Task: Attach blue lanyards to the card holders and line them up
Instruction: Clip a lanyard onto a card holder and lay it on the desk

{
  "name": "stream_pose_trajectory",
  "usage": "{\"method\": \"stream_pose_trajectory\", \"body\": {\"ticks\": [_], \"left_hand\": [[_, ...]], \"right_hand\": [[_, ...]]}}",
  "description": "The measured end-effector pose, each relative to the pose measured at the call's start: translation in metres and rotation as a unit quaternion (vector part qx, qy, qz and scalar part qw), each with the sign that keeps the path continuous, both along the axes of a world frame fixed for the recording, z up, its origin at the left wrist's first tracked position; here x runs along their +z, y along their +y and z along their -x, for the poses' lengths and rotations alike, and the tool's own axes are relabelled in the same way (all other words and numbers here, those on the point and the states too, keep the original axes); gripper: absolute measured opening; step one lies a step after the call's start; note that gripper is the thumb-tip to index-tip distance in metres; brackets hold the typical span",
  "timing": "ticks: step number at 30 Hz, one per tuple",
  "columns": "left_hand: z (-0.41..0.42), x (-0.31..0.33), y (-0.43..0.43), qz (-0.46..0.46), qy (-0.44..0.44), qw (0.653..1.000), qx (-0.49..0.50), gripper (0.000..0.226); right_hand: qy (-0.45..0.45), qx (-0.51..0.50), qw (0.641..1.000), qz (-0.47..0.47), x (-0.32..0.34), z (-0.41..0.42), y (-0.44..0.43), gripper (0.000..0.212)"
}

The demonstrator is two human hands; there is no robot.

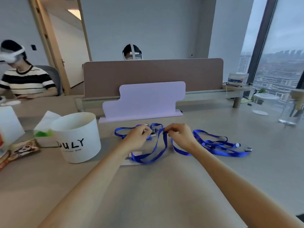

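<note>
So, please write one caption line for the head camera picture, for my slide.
Both hands, left hand and right hand, pinch a blue lanyard above the desk.

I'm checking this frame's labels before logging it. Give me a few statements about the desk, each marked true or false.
1. Both hands, left hand and right hand, pinch a blue lanyard. True.
2. The white tub stands right of the hands. False: it stands to their left.
3. A pile of blue lanyards lies to the right of the right hand. True.
4. The lilac stand lies flat on the desk. False: it stands upright behind the hands.
5. The glass jar sits at the desk's left. False: far right.
</note>
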State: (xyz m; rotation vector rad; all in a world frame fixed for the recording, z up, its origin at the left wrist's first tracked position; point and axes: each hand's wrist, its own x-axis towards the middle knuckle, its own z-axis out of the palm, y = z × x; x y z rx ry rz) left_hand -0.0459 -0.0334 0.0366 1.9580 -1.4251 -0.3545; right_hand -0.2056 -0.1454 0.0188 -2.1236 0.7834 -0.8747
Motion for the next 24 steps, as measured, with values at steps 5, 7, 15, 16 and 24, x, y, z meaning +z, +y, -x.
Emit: {"method": "stream_pose_trajectory", "body": {"ticks": [5, 7, 15, 16, 24], "left_hand": [[-0.006, -0.031, 0.006, -0.041, 0.022, 0.998, 0.029, 0.025], [-0.005, -0.037, 0.002, -0.035, 0.047, 0.998, 0.029, 0.023], [0.022, -0.048, -0.031, -0.021, 0.016, 1.0, 0.003, 0.021], [0.028, -0.05, -0.038, -0.023, 0.008, 1.0, -0.008, 0.022], [0.076, -0.064, -0.102, -0.018, 0.009, 0.999, -0.036, 0.022]], "right_hand": [[0.099, -0.028, 0.995, 0.007, -0.029, -0.007, 0.0, 0.023], [0.187, -0.076, 0.975, 0.098, -0.044, 0.007, -0.004, 0.021], [0.302, -0.107, 0.936, 0.148, -0.061, 0.051, -0.061, 0.043], [0.304, -0.118, 0.934, 0.145, -0.062, 0.057, -0.07, 0.043], [0.313, -0.2, 0.92, 0.122, -0.057, 0.127, -0.132, 0.047]]}}
